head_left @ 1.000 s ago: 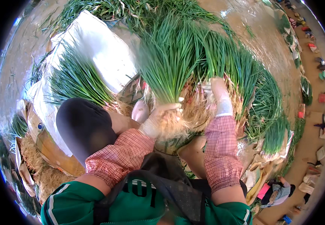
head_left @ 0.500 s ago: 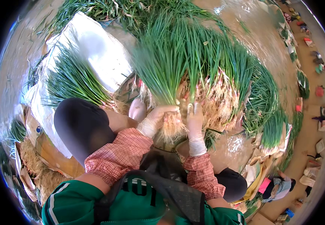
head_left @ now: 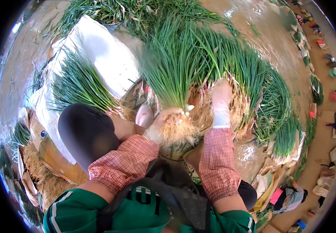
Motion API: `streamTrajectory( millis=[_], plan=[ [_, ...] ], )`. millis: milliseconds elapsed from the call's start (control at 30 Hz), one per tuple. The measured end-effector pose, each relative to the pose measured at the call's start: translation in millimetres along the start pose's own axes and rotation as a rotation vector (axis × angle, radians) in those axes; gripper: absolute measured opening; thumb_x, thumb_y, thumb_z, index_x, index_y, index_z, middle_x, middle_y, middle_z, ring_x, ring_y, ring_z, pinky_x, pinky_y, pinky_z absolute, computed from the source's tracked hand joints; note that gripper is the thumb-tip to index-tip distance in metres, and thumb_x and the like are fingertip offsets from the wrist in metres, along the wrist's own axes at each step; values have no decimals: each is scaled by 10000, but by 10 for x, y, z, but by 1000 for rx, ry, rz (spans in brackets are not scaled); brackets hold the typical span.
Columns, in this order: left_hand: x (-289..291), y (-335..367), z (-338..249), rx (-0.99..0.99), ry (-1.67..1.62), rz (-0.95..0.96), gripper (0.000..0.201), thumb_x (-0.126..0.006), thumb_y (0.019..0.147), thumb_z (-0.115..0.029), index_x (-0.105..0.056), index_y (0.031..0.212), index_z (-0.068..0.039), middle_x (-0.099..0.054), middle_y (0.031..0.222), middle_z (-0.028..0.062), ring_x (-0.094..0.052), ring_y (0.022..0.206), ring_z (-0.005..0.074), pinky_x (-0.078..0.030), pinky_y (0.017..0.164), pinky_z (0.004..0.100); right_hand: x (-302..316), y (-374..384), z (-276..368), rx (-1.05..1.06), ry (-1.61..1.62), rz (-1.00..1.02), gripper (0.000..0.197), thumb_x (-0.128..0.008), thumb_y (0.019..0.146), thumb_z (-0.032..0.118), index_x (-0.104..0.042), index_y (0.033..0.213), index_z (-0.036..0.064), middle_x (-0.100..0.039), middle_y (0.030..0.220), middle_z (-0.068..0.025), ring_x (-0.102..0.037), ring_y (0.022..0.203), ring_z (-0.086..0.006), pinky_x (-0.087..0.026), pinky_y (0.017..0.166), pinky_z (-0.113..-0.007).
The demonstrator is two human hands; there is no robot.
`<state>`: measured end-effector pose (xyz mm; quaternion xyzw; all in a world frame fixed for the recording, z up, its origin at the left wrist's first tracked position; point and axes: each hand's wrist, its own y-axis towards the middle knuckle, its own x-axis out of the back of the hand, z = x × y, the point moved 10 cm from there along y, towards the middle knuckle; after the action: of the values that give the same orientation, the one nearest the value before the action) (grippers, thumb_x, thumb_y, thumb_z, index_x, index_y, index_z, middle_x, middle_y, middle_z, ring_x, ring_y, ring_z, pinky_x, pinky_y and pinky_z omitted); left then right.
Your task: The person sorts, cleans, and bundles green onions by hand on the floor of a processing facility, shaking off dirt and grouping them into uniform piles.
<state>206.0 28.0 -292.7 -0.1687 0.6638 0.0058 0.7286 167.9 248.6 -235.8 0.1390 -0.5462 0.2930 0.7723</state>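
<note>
My left hand (head_left: 163, 121), in a pale glove, is closed round a bunch of spring onions (head_left: 171, 81). The bunch's green leaves point away from me and its tan roots hang toward me. Farther right, my right hand (head_left: 221, 93), also gloved, reaches into the heap of spring onions (head_left: 237, 58) where stalks meet roots. Its fingers look bent down onto stalks there, their tips hidden. Another bunch of spring onions (head_left: 84, 79) lies on the left, on a white sack (head_left: 109, 58), roots toward my knee.
More loose greens (head_left: 137, 11) lie at the far side on wet ground (head_left: 249, 15). A tan pile of roots (head_left: 40, 171) is at lower left. Small bundles (head_left: 286, 139) stand on the right. A person (head_left: 290, 198) bends over at lower right.
My right hand has moved away from the held bunch, forward and right into the heap. My left hand keeps hold of its bunch, whose roots now spread more openly.
</note>
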Motion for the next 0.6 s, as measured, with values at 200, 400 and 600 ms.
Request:
streamTrajectory(
  millis=[200,400,600],
  plan=[
    [162,104,-320,-104,174,121,397,-557,818,-64,-511,1201,32,-585,931,60,-571,810,150,-499,822,313,-570,415,131,-90,-181,318,325,-472,925,245,-618,1038,-21,-637,1016,-227,-636,887,-342,-485,845,-415],
    [-516,-104,-409,-138,-37,147,268,-564,848,-110,-479,1080,-8,-426,834,-5,-489,830,114,-461,849,309,-452,22,166,-58,-120,359,459,-506,937,386,-550,1207,18,-658,968,-144,-652,816,-238,-515,812,-371],
    [323,146,-442,-206,272,37,390,-559,845,-107,-481,1210,6,-549,1134,114,-576,991,215,-500,842,362,-280,-9,-72,-169,-185,365,375,-461,970,245,-507,1262,14,-640,1025,-150,-642,789,-200,-542,750,-359]
  ],
)
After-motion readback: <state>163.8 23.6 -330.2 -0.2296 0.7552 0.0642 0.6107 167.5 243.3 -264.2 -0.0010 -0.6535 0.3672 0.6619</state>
